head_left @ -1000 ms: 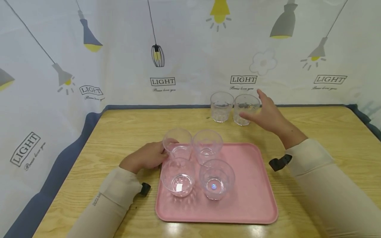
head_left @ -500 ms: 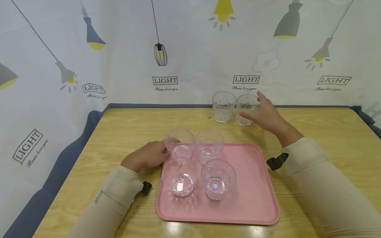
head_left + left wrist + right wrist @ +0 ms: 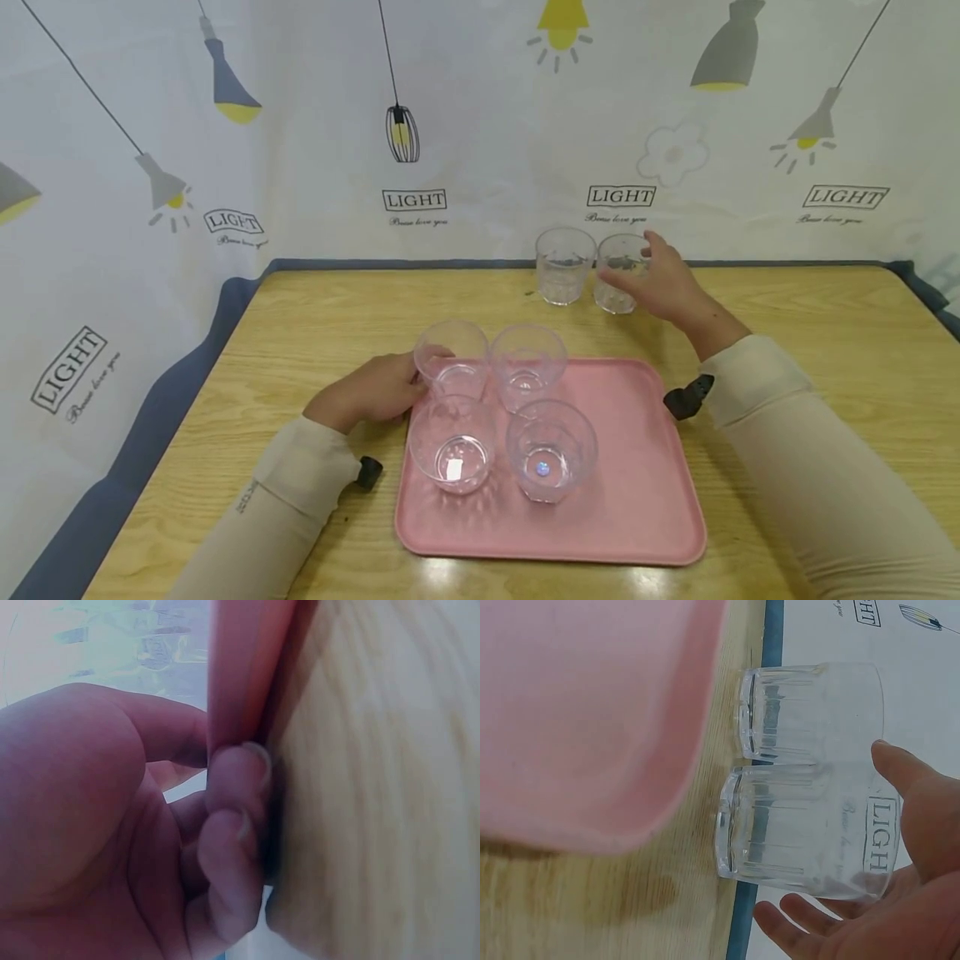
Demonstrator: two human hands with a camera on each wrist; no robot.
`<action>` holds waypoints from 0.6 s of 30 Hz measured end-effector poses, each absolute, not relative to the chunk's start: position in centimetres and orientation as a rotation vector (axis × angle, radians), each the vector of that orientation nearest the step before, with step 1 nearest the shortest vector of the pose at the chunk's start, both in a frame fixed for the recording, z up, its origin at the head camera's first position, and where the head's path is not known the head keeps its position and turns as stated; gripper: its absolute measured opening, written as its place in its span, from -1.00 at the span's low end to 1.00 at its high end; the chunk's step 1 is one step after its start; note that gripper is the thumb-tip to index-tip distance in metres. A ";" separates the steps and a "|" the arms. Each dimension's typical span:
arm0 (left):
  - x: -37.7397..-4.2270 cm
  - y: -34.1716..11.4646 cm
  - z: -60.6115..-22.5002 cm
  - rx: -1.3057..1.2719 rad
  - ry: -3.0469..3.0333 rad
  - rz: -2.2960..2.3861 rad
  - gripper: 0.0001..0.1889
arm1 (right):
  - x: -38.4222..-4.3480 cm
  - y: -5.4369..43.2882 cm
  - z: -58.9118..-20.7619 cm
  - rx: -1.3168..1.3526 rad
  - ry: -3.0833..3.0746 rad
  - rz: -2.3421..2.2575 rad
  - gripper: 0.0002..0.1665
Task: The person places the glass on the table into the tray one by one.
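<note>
Clear plastic cups stand on a pink tray: a back-left cup, a back-right cup, a front-left cup and a front-right cup. My left hand grips the tray's left edge, its fingers curled at the rim, in the left wrist view. Beyond the tray, two more clear cups stand side by side, a left one and a right one. Around the right one, my right hand is spread, thumb near the rim and fingers on the far side.
The wooden table carries everything, its back edge just behind the far pair of cups. A white curtain printed with lamps hangs along the back and left. The tray's right half has bare surface.
My right hand has moved slightly left, farther around the right far cup. The left hand stays at the tray's edge, and the cups have not moved on the table.
</note>
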State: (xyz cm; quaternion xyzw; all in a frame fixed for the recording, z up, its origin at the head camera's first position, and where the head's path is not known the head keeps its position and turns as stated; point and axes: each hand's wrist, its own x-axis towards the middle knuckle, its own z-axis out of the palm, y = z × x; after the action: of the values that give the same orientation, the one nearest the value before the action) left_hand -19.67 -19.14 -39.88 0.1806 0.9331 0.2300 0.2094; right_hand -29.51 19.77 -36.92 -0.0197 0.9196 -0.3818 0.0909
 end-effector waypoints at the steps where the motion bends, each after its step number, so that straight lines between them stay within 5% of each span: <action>1: -19.7 -19.1 -39.9 0.504 2.595 0.638 -0.57 | -29.5 19.8 -36.9 -0.054 2.736 -1.132 0.33; 18: -19.6 -19.1 -39.7 0.501 2.588 0.650 -0.58 | -29.1 20.1 -37.3 -0.043 2.663 -1.239 0.36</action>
State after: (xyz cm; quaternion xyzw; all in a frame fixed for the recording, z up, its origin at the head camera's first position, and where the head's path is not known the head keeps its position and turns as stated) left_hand -19.60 -19.10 -39.68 0.1802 0.9317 0.2339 0.2116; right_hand -29.06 20.12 -37.34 -0.0145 0.9018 -0.4198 0.1020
